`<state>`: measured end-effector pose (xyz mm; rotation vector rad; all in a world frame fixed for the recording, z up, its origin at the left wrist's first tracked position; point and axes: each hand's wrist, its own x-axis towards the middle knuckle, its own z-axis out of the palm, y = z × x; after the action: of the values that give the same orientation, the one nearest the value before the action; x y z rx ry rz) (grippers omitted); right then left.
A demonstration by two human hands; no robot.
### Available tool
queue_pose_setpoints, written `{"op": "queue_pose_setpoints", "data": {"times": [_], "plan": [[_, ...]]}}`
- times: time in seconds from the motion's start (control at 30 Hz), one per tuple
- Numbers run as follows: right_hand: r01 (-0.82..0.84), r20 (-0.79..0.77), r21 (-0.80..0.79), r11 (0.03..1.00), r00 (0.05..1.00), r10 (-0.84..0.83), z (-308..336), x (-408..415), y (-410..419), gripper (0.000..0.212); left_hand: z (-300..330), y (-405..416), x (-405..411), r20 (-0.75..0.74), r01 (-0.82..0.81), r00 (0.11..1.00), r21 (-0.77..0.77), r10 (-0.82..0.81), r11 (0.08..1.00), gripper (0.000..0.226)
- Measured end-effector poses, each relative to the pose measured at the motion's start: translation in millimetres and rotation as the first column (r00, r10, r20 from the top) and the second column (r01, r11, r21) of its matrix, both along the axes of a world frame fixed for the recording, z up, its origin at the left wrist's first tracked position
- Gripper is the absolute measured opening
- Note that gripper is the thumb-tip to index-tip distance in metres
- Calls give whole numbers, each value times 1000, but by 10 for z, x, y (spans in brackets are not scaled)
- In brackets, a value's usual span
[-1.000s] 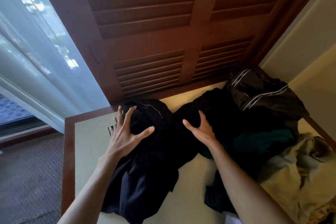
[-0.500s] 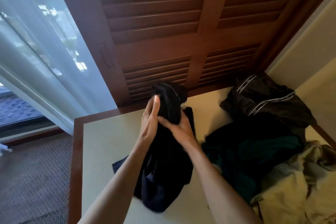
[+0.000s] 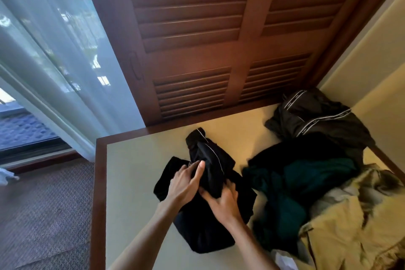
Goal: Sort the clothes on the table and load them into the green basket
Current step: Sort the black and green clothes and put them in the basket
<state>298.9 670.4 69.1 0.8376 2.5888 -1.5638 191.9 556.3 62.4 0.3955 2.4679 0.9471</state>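
A black garment with thin white piping (image 3: pixel 210 160) lies bunched on the cream table top (image 3: pixel 135 182), apart from the main pile. My left hand (image 3: pixel 184 184) presses on its left side with fingers pinching a fold. My right hand (image 3: pixel 223 201) grips the cloth just to the right, fingers curled into it. To the right lies a heap: a dark garment with striped bands (image 3: pixel 315 118), a teal piece (image 3: pixel 306 180) and a pale yellow one (image 3: pixel 350 232). No green basket is in view.
Brown louvred doors (image 3: pixel 197 50) stand right behind the table. A sheer curtain (image 3: pixel 54 50) and a window are at the left, above carpeted floor (image 3: pixel 43 215). The table has a dark wooden rim (image 3: pixel 98 182). A cream wall (image 3: pixel 372 61) closes the right side.
The black garment was pulled free from the pile, lifted between both hands, and now rests lower on the table with both hands bunching it.
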Motion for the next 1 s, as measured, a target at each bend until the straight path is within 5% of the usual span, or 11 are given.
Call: {"op": "queue_pose_setpoints", "data": {"times": [0.1, 0.17, 0.27, 0.37, 0.47, 0.57, 0.63, 0.73, 0.83, 1.0], "plan": [[60, 47, 191, 980, 996, -71, 9, 105, 111, 109, 23, -20, 34, -155, -5, 988, -114, -13, 993, 97], [163, -43, 128, 978, 986, -159, 78, 123, 245, 122, 88, 21, -66, -170, -10, 985, -121, -11, 993, 94], [23, 46, -8, 1000, 999, -22, 83, 111, 351, 131, 49, 147, -111, -19, 81, 997, 30, -80, 996, 92], [-194, 229, -14, 981, 954, 192, -144, 82, 226, 127, -88, 260, 30, -28, 128, 992, 118, -125, 985, 86], [-229, 261, -78, 970, 935, 242, -292, 122, 273, 123, -239, 286, 81, -27, 176, 984, -65, -178, 982, 93], [-167, 169, -220, 961, 964, 206, -119, 246, 674, 82, -277, 316, 47, -22, 197, 978, -217, -207, 956, 106], [-13, 103, -77, 997, 994, 21, 49, 310, 1057, 62, -295, 348, 48, -34, 222, 970, -290, -242, 931, 111], [-2, 346, 452, 892, 922, -173, 136, 409, 1684, 91, -327, 381, 137, -70, 247, 955, -351, -288, 903, 110], [-180, 646, 404, 897, 750, -141, -123, 495, 1798, 103, -321, 396, 234, -102, 242, 946, -405, -307, 882, 104], [-60, 420, 430, 901, 897, -140, -382, 494, 1487, 60, -393, 221, 375, -130, 173, 960, -423, -248, 890, 100]]}}
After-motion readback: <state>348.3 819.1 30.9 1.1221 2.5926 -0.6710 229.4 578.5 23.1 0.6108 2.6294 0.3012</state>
